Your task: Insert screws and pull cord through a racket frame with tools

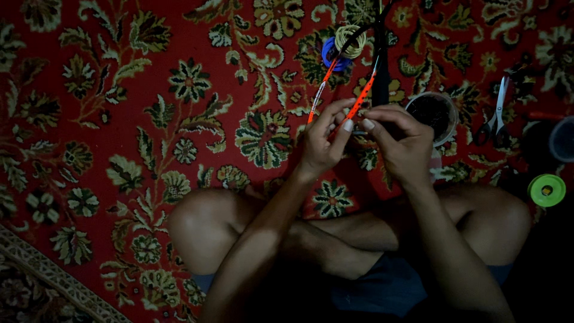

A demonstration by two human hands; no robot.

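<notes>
A person sits cross-legged on a red floral carpet (149, 119), both hands raised together over the legs; the left hand (323, 140) has its thumb and forefinger pressed together, pinching a small dark piece between the two hands, while its other fingers curl loosely beneath; the right hand (403, 143) meets it fingertip to fingertip, its thumb and forefinger also closed on that same small piece (the light is too dim to tell what the piece is). Two orange beaded strands (362, 98) run up and away from the pinch, one rising from the left hand's fingers and the other from the point where the hands meet; both lead toward a black curved band (381, 66) that stands beyond the hands. Near the top of that band lie a coil of pale cord (353, 40) and a blue spool (330, 54), touching each other. Just beside the right hand sits a round clear cup of dark beads (433, 113); farther right lie scissors (495, 116) with pale blades, and near the right knee rests a green spool (546, 190).
</notes>
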